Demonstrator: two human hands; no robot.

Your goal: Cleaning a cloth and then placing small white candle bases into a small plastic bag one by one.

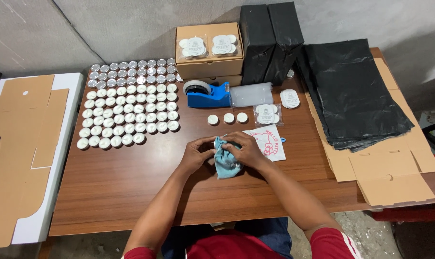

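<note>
Blue cloth (pixel 225 160) is pinched tight in both hands, left grip (pixel 197 154) and right grip (pixel 246 149). Three loose white tealights (pixel 228 118) sit just beyond, blue tape dispenser (pixel 208 94) further back. White printed pouch (pixel 270 140) touches the right grip.

At the back of your table stands a brown rectangular cardboard box (pixel 209 62) carrying two clear plastic packs of round white pieces (pixel 208 46). To its right you see a similar small clear pack (pixel 266 114), an oval white label (pixel 290 98), and, nearest your right hand, a flat white printed pouch with pink artwork (pixel 271 142).
</note>
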